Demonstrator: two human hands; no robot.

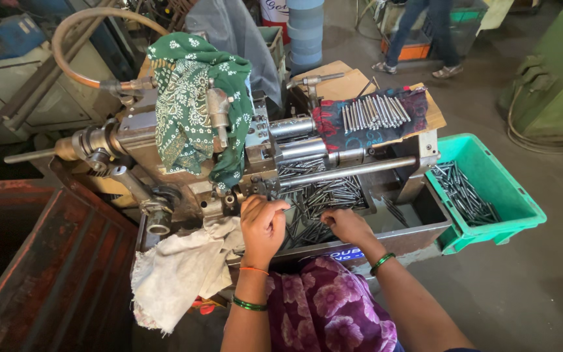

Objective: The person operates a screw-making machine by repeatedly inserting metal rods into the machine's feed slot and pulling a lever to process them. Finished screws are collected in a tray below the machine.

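A small metal lathe-like machine (229,156) is filling the middle of the view, with a green patterned cloth (193,104) draping over its top and a whitish rag (177,270) hanging off its front edge. Below its steel bars, a dark metal tray (418,225) is holding a heap of thin metal pins (324,199). A green plastic crate (490,189) is sitting just right of the tray (more pins are lying inside it), and a row of finished pins (373,111) is resting on a dark red cloth (366,120) behind. The left hand (263,225) is curling closed near the machine's front, pinching one thin pin. The right hand (346,225) is reaching into the heap, fingers bent down among the pins; whether it is gripping any, I cannot tell.
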